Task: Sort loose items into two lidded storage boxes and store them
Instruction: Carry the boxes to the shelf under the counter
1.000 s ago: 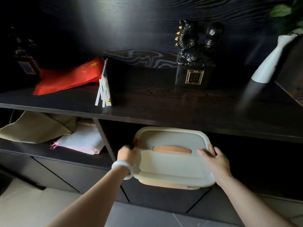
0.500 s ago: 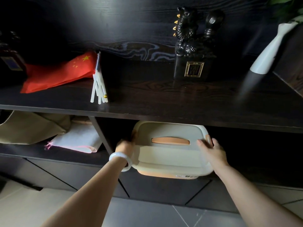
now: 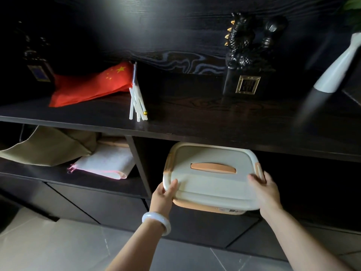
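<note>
Left hand (image 3: pixel 165 194) is being used on the near-left corner of the box (image 3: pixel 213 192), which is being gripped there with the thumb laid on the lid (image 3: pixel 211 155) and the fingers hidden under the rim. A pale bracelet (image 3: pixel 156 222) is being worn on that wrist. The near-right corner is being grasped by the right hand (image 3: pixel 264 190), its thumb on the lid and its fingers lying along the side just beside an orange clasp (image 3: pixel 259 169).

The box is being held in the mouth of the right compartment. Its far edge is tucked just beneath the front edge of the dark shelf (image 3: pixel 195 124), and its near edge is jutting out above the drawer fronts (image 3: pixel 205 229). An orange handle (image 3: pixel 213 168) is lying flat in the lid.

A narrow gap is being left between the box's left side and the upright divider (image 3: pixel 139 165). To the right, the compartment is stretching away in darkness too deep to be read. Beyond the divider, a beige bag (image 3: pixel 45 145) and a folded white cloth (image 3: pixel 105 161) are lying in the left compartment.

On the shelf, red flags (image 3: pixel 91 85) are lying with their white sticks (image 3: pixel 137 106) reaching close to the front edge. A black statue (image 3: pixel 246 53) and a white vase (image 3: pixel 336 73) are standing farther back.
</note>
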A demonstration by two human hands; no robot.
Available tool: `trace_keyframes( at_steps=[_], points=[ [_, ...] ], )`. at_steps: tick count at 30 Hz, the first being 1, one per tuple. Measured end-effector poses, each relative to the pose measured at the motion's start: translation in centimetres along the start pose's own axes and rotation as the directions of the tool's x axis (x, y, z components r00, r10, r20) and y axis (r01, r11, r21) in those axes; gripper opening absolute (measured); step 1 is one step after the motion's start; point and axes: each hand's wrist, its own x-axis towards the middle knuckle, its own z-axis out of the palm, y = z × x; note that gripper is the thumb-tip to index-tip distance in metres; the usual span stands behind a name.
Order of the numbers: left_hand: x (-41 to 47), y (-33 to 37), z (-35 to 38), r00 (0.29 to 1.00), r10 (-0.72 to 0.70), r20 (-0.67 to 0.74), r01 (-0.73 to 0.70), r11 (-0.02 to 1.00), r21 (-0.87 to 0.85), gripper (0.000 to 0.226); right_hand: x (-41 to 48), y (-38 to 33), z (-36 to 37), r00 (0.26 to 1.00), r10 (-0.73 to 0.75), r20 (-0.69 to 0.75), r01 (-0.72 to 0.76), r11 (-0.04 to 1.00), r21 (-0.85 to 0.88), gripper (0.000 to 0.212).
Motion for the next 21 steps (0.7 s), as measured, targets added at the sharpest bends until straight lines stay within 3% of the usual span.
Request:
trace_keyframes(
  at_steps=[4, 9, 15, 21],
  points=[
    [0.3, 0.2, -0.4, 1.000, -0.001, 0.005, 0.001, 0.999, -0.042, 0.044, 0.1, -0.1, 0.9, 1.000, -0.007, -0.016, 0.007, 1.000, 0.021, 0.046],
    [0.4, -0.4, -1.1, 0.985, 0.083, 0.151, -0.060, 0.987, -0.152, 0.057, 0.2, -0.4, 2.8, 0.999, -0.007, -0.040, 0.008, 1.000, 0.024, 0.057],
    [1.4, -0.1, -1.4, 0.999, 0.025, -0.034, -0.029, 0.995, -0.097, 0.062, 0.7, -0.2, 4.3, 1.000, -0.026, 0.001, 0.026, 1.000, 0.000, 0.069],
    [1.7, -0.6, -1.2, 0.977, 0.126, -0.171, -0.110, 0.989, 0.098, 0.032, 1.0, 0.4, 4.1, 0.997, -0.060, 0.039, 0.062, 0.998, -0.029, 0.072]
  ],
)
